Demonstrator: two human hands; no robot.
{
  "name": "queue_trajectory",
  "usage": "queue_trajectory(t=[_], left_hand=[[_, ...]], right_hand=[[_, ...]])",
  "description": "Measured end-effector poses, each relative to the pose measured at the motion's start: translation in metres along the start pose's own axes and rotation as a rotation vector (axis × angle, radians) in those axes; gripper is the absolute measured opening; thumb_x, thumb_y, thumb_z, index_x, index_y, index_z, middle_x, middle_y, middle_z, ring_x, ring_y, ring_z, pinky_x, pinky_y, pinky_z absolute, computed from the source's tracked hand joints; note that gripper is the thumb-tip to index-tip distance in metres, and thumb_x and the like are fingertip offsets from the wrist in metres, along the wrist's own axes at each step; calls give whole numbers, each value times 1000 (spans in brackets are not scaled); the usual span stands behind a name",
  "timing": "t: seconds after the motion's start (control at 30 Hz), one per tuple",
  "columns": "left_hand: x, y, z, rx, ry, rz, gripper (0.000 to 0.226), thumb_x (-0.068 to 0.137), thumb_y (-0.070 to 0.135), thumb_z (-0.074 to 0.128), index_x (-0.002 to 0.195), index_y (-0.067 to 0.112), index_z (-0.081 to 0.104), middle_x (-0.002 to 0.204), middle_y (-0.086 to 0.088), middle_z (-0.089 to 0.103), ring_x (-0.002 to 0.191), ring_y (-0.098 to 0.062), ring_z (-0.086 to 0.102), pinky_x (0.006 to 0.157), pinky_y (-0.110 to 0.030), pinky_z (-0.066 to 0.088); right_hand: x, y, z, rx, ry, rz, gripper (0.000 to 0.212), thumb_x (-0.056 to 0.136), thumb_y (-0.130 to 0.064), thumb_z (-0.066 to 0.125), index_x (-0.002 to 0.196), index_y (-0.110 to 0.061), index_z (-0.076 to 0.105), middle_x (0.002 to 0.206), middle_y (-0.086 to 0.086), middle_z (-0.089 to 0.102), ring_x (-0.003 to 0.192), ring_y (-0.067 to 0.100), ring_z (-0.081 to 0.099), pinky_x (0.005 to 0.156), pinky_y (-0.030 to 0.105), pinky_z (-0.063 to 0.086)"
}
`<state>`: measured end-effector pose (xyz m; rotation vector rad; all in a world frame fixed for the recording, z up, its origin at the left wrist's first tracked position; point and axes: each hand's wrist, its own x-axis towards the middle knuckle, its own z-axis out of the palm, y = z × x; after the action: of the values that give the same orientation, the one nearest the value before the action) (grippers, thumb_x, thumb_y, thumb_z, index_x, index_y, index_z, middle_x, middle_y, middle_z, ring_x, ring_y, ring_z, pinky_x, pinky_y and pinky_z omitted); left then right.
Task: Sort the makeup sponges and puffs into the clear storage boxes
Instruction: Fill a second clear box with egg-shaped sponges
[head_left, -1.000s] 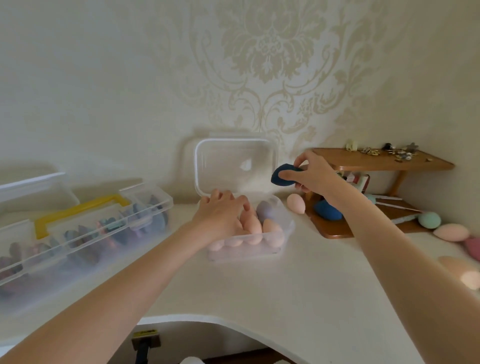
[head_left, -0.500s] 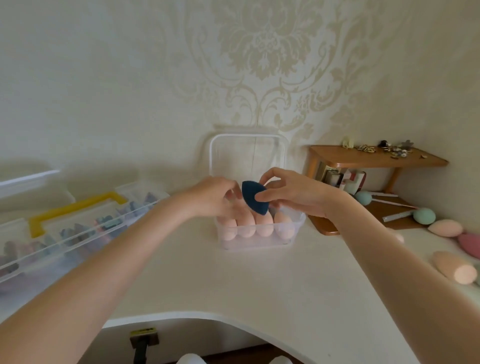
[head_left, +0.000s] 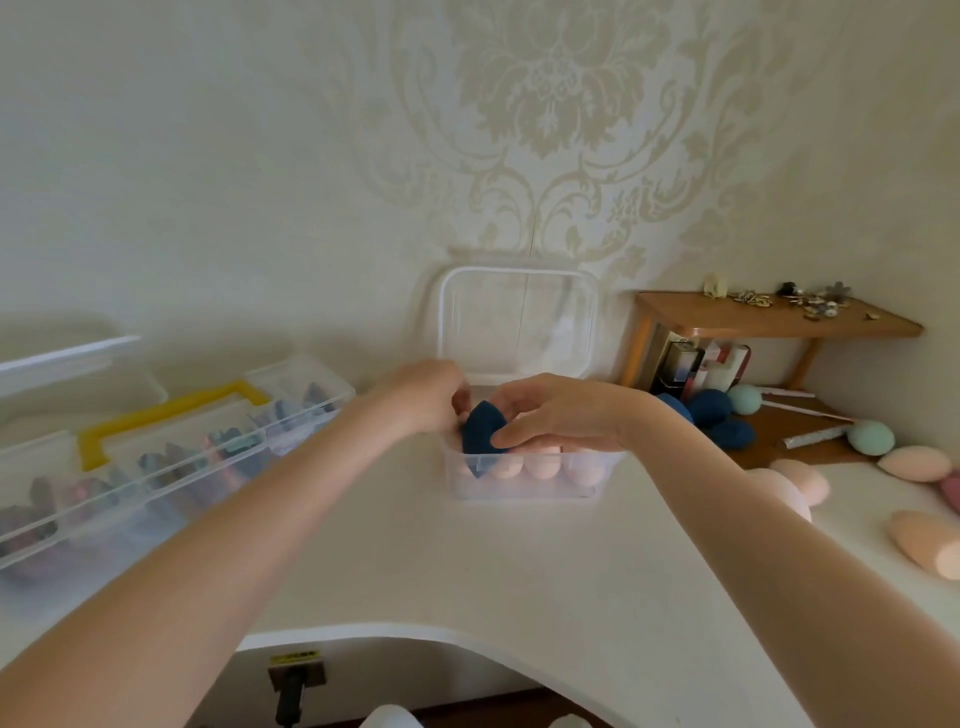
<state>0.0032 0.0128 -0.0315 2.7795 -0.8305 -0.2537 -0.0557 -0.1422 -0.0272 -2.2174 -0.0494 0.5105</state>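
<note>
Having carried it over from the shelf side, the right hand (head_left: 561, 415), fingers pinched on a dark blue sponge (head_left: 480, 431), is pressing it into the left end of the clear box (head_left: 524, 480) near the desk's back edge, among peach sponges (head_left: 540, 466), while the left hand (head_left: 426, 395), its finger state unclear, is steadying that end.

Near half of the white surface (head_left: 467, 571) is bare, open for passage. Far centre blocked by small clear plastic box (head_left: 524, 480) with its upright lid (head_left: 517, 322) against the wall. Left: long clear organiser with yellow handle (head_left: 171, 415). Right: wooden corner shelf (head_left: 769, 322); loose peach egg-shaped sponges (head_left: 922, 540) scattered near it.
</note>
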Motion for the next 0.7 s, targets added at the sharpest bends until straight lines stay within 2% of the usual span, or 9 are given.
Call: queue_trajectory(t=[0.03, 0.1, 0.2, 0.33, 0.4, 0.5, 0.6, 0.63, 0.7], left_hand=[[-2, 1, 2, 0, 68, -13, 11, 84, 18, 56, 91, 16, 64, 98, -3, 67, 84, -24, 58, 68, -26, 40], [-3, 2, 6, 30, 162, -18, 18, 87, 16, 52, 98, 15, 66, 104, -3, 66, 87, -24, 58, 70, -27, 39], [-5, 2, 8, 34, 189, -15, 18, 86, 15, 52, 97, 16, 66, 104, -3, 67, 84, -22, 55, 69, -26, 36], [-3, 1, 10, 40, 189, -5, 17, 84, 17, 54, 94, 15, 68, 102, -5, 69, 90, -26, 62, 70, -27, 39], [-5, 3, 10, 59, 187, -16, 16, 85, 18, 52, 90, 16, 67, 99, -6, 69, 84, -25, 59, 69, -27, 39], [-5, 6, 8, 74, 156, -30, 19, 86, 19, 50, 94, 19, 68, 101, -4, 69, 87, -25, 60, 70, -27, 40], [-6, 5, 1, 91, 46, -30, 19, 88, 25, 50, 97, 20, 66, 106, -1, 67, 87, -22, 59, 72, -27, 41], [-7, 5, -3, 78, 44, -32, 17, 87, 27, 52, 98, 21, 65, 108, 0, 66, 89, -21, 58, 75, -27, 43], [-9, 4, -11, 21, 115, -25, 21, 88, 28, 55, 105, 21, 63, 113, 1, 64, 101, -22, 59, 82, -28, 44]], right_hand=[[0, -3, 3, -136, 45, 1, 33, 74, -33, 68, 105, -23, 63, 115, 2, 66, 111, 23, 61, 102, 43, 45], [1, -10, 10, -338, 110, -7, 23, 75, -37, 67, 93, -23, 62, 103, -1, 68, 94, 17, 63, 86, 31, 50], [5, -20, 18, -450, 121, -21, 14, 82, -26, 66, 72, -25, 55, 80, -7, 59, 65, 6, 50, 58, 17, 36], [15, -23, 22, -560, 119, 15, 16, 80, -21, 67, 69, -23, 55, 69, -9, 51, 69, 13, 50, 61, 19, 36], [18, -25, 22, -583, 110, 30, 19, 78, -23, 68, 65, -28, 56, 75, -5, 60, 73, 17, 55, 65, 21, 40], [16, -27, 15, -575, 48, 58, 11, 79, -21, 67, 84, -30, 62, 95, -2, 69, 70, 7, 59, 69, 21, 45], [9, -27, 4, -476, 24, 67, 24, 76, -15, 67, 93, -32, 66, 104, -5, 72, 90, 10, 66, 86, 26, 50], [5, -26, 0, -436, 39, 60, 25, 75, -17, 70, 96, -30, 68, 101, -5, 73, 92, 11, 67, 87, 26, 51], [-8, -26, -12, -372, 83, 49, 24, 73, -21, 74, 97, -26, 71, 88, -4, 73, 78, 8, 67, 75, 19, 52]])
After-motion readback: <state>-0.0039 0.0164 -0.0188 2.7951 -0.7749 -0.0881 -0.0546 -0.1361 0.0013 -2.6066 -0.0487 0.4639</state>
